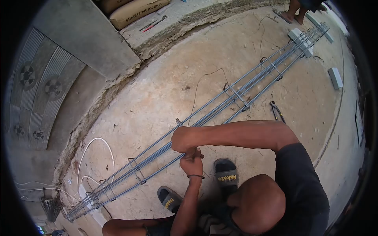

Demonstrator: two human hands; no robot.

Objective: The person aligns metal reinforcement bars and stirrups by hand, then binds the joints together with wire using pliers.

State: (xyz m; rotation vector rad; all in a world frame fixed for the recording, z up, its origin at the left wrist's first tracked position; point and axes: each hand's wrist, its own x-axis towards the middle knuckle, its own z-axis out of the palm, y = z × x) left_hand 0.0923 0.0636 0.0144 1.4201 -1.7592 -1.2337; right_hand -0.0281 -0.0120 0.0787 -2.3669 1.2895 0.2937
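A long cage of steel rebar (155, 151) runs diagonally over the ground, with square wire stirrups (136, 171) around its bars. My right hand (182, 139) is a closed fist over the middle of the cage, reaching in from the right. A short metal end (178, 122), perhaps a stirrup corner, shows just above it. Directly below, against the near bar, my left hand (191, 163) has its fingers curled closed. What either hand grips is hidden. Pincers (277, 111) with dark handles lie on the ground to the right of the cage.
Pale blocks (301, 42) support the cage's far end; another block (335, 78) lies at right. A white cable (80, 161) loops at left. Red-handled pincers (154, 24) rest on a ledge beside cement bags (138, 12). Another person's feet (289, 16) stand at top right.
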